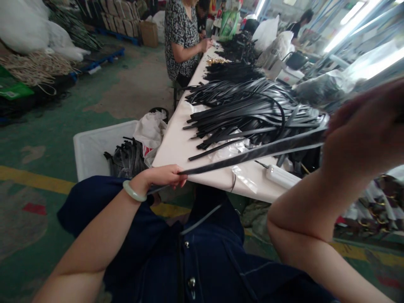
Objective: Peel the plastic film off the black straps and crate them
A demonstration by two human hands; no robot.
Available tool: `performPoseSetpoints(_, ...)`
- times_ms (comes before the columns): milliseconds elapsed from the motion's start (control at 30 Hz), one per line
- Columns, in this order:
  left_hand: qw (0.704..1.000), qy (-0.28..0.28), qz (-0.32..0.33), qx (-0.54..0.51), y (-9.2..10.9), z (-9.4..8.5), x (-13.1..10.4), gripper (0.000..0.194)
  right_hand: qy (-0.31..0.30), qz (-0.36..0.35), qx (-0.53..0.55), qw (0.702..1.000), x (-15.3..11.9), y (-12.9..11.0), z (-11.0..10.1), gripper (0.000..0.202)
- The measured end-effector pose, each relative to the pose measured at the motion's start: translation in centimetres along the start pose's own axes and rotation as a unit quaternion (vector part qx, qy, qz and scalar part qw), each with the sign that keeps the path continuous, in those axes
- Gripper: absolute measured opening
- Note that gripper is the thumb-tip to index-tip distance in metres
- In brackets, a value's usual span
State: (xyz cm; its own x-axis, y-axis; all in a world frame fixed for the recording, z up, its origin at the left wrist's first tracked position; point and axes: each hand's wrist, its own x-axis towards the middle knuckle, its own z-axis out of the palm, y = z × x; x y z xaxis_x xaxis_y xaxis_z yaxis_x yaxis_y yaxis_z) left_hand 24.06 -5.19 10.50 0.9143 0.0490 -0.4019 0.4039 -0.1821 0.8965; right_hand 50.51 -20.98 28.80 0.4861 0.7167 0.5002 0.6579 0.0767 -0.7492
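A worker's left hand (168, 176), above a pale green bangle (134, 192) at the wrist, pinches the end of a black strap (240, 157) that runs straight across the near corner of a white table (175, 143) to the raised right hand (362, 130), whose grip cannot be told through blur. Below is a dark blue apron (205, 261). Just behind the strap, clear plastic bags (248, 179) and a white power strip (282, 176) crowd the table's near edge, with heaped black straps (240, 107) filling much of the top beyond. Beside the table, a white bin (91, 145) holds dark strips (129, 155) and a crumpled white bag (150, 130). Farther along, what look like gold-toned fittings (217, 61) lie near a co-worker in a patterned top (179, 38). A yellow line (34, 179) crosses the green floor (104, 111), which runs back to blue pallets (115, 59) and a cardboard box (149, 33); tube lights (353, 25) glare at upper right. The right forearm (303, 202) hides part of the table's right side, the right hand is cut off by the frame, and a distant seated figure (303, 25) is indistinct
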Motion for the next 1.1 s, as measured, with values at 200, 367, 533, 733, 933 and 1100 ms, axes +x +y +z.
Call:
performPoseSetpoints(200, 0.964, 0.218, 0.093, 0.117, 1.5, 2.6, 1.8, 0.018, -0.475, -0.138, -0.265, 0.828, -7.1, 1.2, 12.0, 0.032)
performPoseSetpoints(367, 0.994, 0.087, -0.018, 0.069, 0.6, 0.8, -0.8, 0.036, -0.505, -0.100, -0.363, 0.776, -5.1, 4.1, 13.0, 0.024)
performPoseSetpoints(533, 0.989, 0.063, -0.049, -0.126, -0.4, -0.6, -2.3, 0.057, -0.461, -0.134, -0.391, 0.785, -3.6, 2.9, 11.0, 0.019)
performPoseSetpoints(733, 0.988, 0.068, 0.019, -0.135, -0.3, -0.2, -1.4, 0.072, -0.467, -0.138, -0.338, 0.805, -2.8, 3.3, 12.2, 0.021)
performPoseSetpoints(933, 0.994, 0.021, 0.048, -0.100, 1.1, -0.5, -2.3, 0.074, -0.549, -0.138, -0.164, 0.808, -1.3, 4.5, 11.8, 0.023)
performPoseSetpoints(1100, 0.992, 0.031, 0.070, -0.104, 1.2, 0.4, -1.3, 0.067, -0.558, -0.131, -0.109, 0.812, -3.4, 3.8, 13.2, 0.023)
